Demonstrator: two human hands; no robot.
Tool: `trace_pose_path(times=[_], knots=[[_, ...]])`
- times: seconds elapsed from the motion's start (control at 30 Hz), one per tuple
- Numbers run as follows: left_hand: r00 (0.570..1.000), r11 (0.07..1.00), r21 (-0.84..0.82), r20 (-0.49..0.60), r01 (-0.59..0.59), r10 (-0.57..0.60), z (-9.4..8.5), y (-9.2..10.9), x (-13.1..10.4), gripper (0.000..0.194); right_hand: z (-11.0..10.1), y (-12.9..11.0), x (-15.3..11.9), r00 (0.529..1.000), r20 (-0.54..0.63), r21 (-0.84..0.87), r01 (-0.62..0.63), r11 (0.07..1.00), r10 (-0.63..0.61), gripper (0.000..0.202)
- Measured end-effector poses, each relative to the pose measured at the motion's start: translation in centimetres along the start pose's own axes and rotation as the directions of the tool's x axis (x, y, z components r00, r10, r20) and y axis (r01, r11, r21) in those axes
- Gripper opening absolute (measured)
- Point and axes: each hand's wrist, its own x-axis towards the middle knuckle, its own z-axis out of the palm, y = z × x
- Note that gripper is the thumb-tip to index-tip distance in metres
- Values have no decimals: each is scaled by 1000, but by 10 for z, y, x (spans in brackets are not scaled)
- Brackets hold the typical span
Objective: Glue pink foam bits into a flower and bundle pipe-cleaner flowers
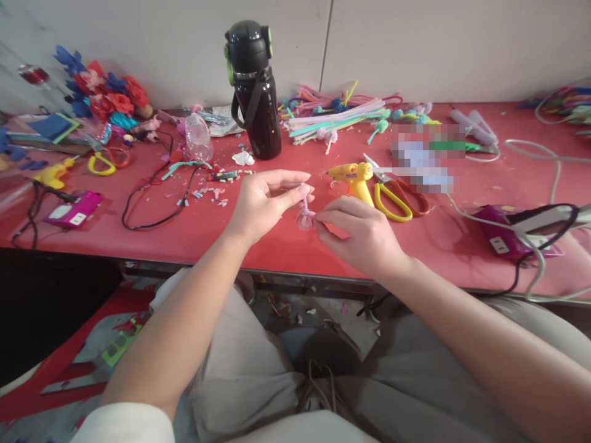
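Near the front edge of the red table, my left hand (270,200) pinches the top of a small pale purple piece (305,215), which hangs with its spread, flower-like end down. My right hand (362,232) is closed at the right side of that end, with thumb and forefinger pressed together at its edge. Just behind my right hand lies a yellow glue gun (353,176). Scissors (392,200) with one yellow and one red handle loop rest to the right of it.
A black bottle (258,98) stands behind my hands. Pipe cleaners (337,120) lie at the back. Purple power boxes (74,209) with cables sit at both sides. A clear plastic bottle (198,138), scraps and paper flowers (115,95) are on the left of the red table (272,249).
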Motion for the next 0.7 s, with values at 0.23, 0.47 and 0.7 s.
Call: trace_pose_path(times=[0.23,0.47,0.7], knots=[[1000,999,-43,17,2,-1,0,0,-1,30,0,-2,0,1000,26,-41,-2,999,3,22],[1000,999,-30,9,14,-13,-1,0,1,28,-2,-1,-1,998,65,-52,13,999,-10,25],[999,1000,-25,-40,-20,19,-10,-1,2,28,-8,-6,5,805,252,434,-590,682,537,26]])
